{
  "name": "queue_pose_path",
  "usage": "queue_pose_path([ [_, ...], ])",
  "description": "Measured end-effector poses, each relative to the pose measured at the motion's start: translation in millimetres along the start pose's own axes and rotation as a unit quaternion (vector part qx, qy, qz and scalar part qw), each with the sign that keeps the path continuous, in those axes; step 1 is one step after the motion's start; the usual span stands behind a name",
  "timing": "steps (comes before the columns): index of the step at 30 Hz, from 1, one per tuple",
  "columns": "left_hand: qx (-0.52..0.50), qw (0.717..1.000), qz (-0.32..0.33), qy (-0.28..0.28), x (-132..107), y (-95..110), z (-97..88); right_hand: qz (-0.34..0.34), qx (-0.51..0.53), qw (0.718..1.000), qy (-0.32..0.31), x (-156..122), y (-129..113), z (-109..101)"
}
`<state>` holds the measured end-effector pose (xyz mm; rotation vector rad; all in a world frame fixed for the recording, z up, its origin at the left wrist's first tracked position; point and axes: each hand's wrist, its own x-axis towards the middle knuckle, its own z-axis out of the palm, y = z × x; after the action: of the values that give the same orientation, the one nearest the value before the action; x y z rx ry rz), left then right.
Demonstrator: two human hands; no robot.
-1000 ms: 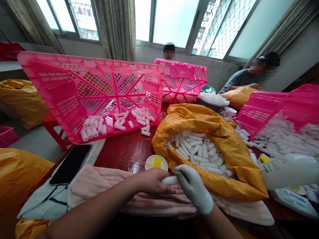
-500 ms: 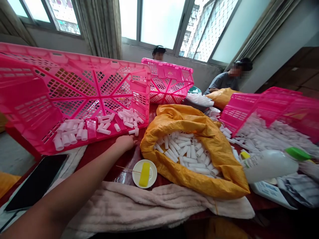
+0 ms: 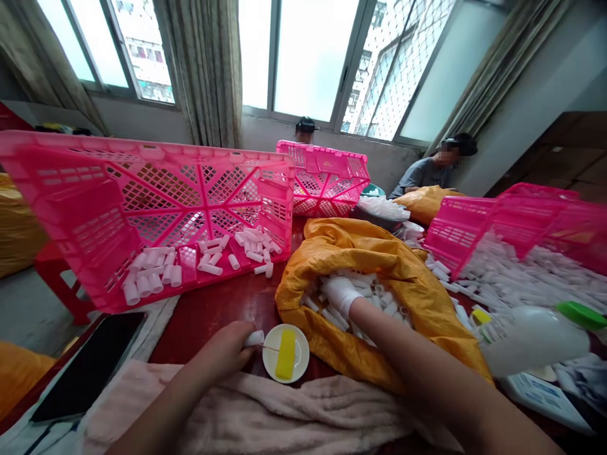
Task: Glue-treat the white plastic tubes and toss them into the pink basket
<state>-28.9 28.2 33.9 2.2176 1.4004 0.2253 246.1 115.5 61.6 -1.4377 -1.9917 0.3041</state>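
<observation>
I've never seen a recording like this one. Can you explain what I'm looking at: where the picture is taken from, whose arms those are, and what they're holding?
There is no machine here. The picture comes from one camera worn on a person's head, looking forward and down, so the two arms at the bottom are that person's own. The bare left hand holds a short white tube beside a white saucer with a yellow sponge on it. The right hand, in a white glove, reaches into a yellow woven sack of similar tubes. On the red table, a tipped pink crate holds more tubes. Two other people sit farther off.
</observation>
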Motion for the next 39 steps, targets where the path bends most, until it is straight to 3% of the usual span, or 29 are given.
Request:
queue_pose_path([
  [4, 0.010, 1.000, 0.001, -0.007, 0.0, -5.6, 13.4, -0.010, -0.012, 0.997, -0.074, -39.9, -17.3, -32.2],
  [6, 0.027, 1.000, -0.008, 0.006, 0.8, -6.8, 17.9, -0.022, 0.011, 0.995, -0.102, -61.9, -34.9, -35.4],
  [11, 0.069, 0.998, -0.008, 0.015, 1.5, -4.9, 22.9, -0.054, 0.050, 0.992, -0.102, -95.7, -65.4, 14.1],
  [15, 0.083, 0.996, -0.014, 0.015, -0.5, -1.4, 22.7, -0.080, -0.013, 0.991, -0.109, -106.4, -57.3, 39.6],
  [18, 0.091, 0.996, -0.017, 0.007, -2.0, 0.6, 22.3, -0.147, -0.033, 0.976, -0.154, -112.4, -48.7, 36.1],
  [23, 0.102, 0.995, -0.021, 0.007, -2.1, 1.6, 21.9, -0.122, -0.045, 0.986, -0.104, -120.0, -49.1, 34.0],
  [27, 0.107, 0.994, -0.016, 0.010, -1.4, 1.9, 22.7, -0.191, -0.048, 0.970, -0.139, -127.1, -56.9, 31.4],
  [34, 0.112, 0.994, -0.010, 0.009, -1.0, -0.8, 23.1, -0.135, -0.108, 0.976, -0.132, -124.7, -62.8, 28.8],
  [39, 0.105, 0.994, -0.020, 0.004, -1.4, 0.5, 21.7, -0.224, -0.130, 0.954, -0.153, -134.9, -59.0, 31.2],
])
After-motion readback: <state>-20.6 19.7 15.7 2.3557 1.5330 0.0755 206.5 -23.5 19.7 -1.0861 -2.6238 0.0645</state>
